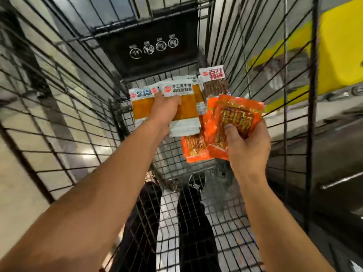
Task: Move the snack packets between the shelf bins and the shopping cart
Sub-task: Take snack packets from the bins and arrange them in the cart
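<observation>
Packets everywhere down in the shopping cart [196, 167], and both hands are loaded: the left hand [166, 108] grips a fan of yellow-and-white packets [184, 112], fingers curled over their tops, while the right hand [247, 142] pinches a couple of orange packets [235, 114], thumb pressed on the front one. Under them, another orange packet [193, 150] lies on the cart's wire floor, and a brown stick-snack packet [215, 83] leans at the far end, below the black child-seat flap [149, 42]. Whether these handfuls are going in or coming out, I cannot tell; no shelf bins are in view, so plenty looks left to do. Pale floor tiles show through the mesh, and something yellow [339, 46] blurs past on the right.
</observation>
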The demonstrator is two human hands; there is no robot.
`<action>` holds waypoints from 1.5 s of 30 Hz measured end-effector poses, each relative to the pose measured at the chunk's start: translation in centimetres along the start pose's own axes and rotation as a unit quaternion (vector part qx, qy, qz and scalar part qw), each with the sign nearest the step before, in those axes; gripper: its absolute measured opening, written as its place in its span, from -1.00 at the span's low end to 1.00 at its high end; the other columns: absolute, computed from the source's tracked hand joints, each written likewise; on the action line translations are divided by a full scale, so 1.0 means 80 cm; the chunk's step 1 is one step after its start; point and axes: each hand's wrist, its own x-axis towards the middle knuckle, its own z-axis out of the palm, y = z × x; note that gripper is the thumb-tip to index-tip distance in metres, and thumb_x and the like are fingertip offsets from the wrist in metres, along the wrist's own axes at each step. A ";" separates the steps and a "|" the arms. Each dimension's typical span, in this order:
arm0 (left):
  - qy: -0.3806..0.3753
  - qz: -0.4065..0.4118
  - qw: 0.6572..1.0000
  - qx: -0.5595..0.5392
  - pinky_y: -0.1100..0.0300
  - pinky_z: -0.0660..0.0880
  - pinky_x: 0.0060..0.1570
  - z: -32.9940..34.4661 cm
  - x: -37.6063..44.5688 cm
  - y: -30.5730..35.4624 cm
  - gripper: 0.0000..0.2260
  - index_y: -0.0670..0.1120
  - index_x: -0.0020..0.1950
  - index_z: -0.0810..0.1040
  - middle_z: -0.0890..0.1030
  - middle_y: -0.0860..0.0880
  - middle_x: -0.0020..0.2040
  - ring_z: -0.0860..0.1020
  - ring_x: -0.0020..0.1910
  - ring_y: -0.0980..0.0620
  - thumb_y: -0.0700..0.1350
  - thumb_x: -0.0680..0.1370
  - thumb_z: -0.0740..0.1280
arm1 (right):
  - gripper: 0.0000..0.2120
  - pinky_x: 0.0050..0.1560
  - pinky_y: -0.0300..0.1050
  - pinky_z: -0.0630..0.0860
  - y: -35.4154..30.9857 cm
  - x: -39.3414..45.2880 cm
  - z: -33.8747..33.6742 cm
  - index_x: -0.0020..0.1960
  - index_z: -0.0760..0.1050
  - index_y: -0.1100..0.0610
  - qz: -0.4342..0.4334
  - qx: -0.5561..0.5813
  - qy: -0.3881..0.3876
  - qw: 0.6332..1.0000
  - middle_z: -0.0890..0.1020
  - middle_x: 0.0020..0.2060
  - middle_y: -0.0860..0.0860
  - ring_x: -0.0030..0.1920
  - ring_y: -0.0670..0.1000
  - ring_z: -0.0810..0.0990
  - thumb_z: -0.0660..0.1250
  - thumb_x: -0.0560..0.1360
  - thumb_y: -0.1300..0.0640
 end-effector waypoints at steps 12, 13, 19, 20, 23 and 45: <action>0.060 0.003 0.991 0.122 -0.14 0.57 0.13 0.064 0.116 0.008 -0.56 -0.08 0.23 0.43 0.62 -0.12 0.08 0.61 0.06 -0.17 0.00 0.38 0.35 | -0.74 -0.15 -0.52 0.46 0.021 0.025 -0.006 0.14 0.52 -0.02 0.010 0.046 -0.041 0.998 0.66 -0.10 -0.17 -0.09 -0.25 0.63 0.45 0.51 0.19; 0.077 0.009 0.987 0.138 -0.11 0.57 0.14 0.067 0.119 0.010 -0.59 -0.09 0.20 0.47 0.63 -0.11 0.08 0.61 0.05 -0.16 0.00 0.38 0.35 | -0.75 -0.13 -0.51 0.46 0.021 0.025 -0.006 0.13 0.53 -0.02 0.011 0.049 -0.042 0.998 0.66 -0.11 -0.17 -0.09 -0.26 0.63 0.45 0.50 0.19; 0.122 0.118 0.945 0.278 0.09 0.52 0.14 0.062 0.097 0.010 -0.46 -0.16 0.32 0.41 0.51 -0.13 0.26 0.55 0.16 -0.09 0.00 0.42 0.45 | -0.76 -0.25 -0.54 0.43 0.017 0.030 -0.006 0.09 0.53 0.02 0.018 0.076 -0.046 0.996 0.64 -0.20 -0.19 -0.21 -0.33 0.62 0.45 0.50 0.25; 0.105 0.150 0.939 0.292 0.06 0.52 0.19 0.056 0.087 0.004 -0.40 -0.14 0.36 0.40 0.50 -0.13 0.27 0.55 0.17 -0.08 0.01 0.37 0.46 | -0.77 -0.28 -0.54 0.44 0.016 0.030 -0.006 0.10 0.53 0.04 0.023 0.084 -0.050 0.995 0.64 -0.20 -0.19 -0.22 -0.34 0.62 0.44 0.51 0.26; 0.059 0.238 0.874 0.420 0.06 0.34 0.37 0.041 0.061 -0.016 -0.25 -0.04 0.54 0.25 0.33 -0.15 0.42 0.39 0.35 -0.11 -0.03 0.43 0.52 | -0.77 -0.27 -0.53 0.46 0.017 0.029 -0.005 0.12 0.54 0.03 0.024 0.082 -0.055 0.995 0.65 -0.19 -0.19 -0.21 -0.34 0.63 0.45 0.51 0.23; -0.005 0.334 0.737 0.588 -0.08 0.34 0.43 0.026 0.083 -0.047 -0.34 0.06 0.53 0.29 0.12 -0.10 0.56 0.22 0.49 -0.20 -0.11 0.50 0.49 | -0.72 -0.04 -0.16 0.65 0.037 0.015 -0.010 0.19 0.50 0.02 0.041 0.038 -0.040 0.998 0.67 -0.10 -0.11 -0.12 -0.19 0.67 0.45 0.51 0.13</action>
